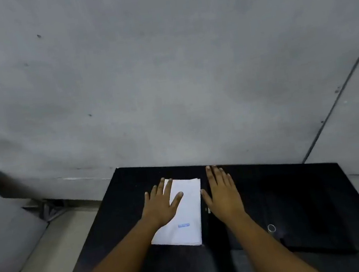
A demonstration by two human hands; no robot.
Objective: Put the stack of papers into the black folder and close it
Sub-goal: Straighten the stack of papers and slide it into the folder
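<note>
The black folder (309, 214) lies near the right edge of the black table (115, 214), close to the near side; whether it is open cannot be determined. Toward the far edge, the stack of papers (184, 213) rests at table centre, with the left hand (160, 205) flat and open on it and the right hand (224, 196) flat and open, gripping nothing, just beside its right edge. Judged step: gathering the stack; the next move calls for pinching it and carrying it right to the folder.

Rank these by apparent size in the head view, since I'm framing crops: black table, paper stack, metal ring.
1. black table
2. paper stack
3. metal ring, by far the smallest.
</note>
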